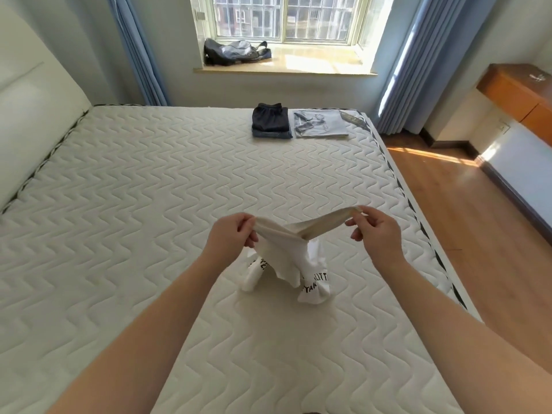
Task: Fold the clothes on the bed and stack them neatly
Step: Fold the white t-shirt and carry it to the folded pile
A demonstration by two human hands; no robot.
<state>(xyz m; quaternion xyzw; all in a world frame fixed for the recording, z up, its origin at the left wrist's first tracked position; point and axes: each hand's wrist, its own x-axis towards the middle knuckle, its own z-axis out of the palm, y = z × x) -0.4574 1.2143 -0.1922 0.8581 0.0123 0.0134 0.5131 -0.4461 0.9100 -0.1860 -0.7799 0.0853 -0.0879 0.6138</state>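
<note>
Above the quilted white mattress (179, 180), the left hand (230, 237) and right hand (376, 231) pinch a white printed cotton garment (286, 258) by its top edge, hem trailing on the bed, apparently ready to be spread flat for folding.

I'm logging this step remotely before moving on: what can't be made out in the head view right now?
- White garment: its type and its full black lettering, hidden by its own bunched folds.
- Left hand and right hand: fingertips buried in the cloth they pinch.
- Dark folded stack: item count, too small.
- Grey folded top: its print, too small.
- Bag on the windowsill: contents hidden.
</note>
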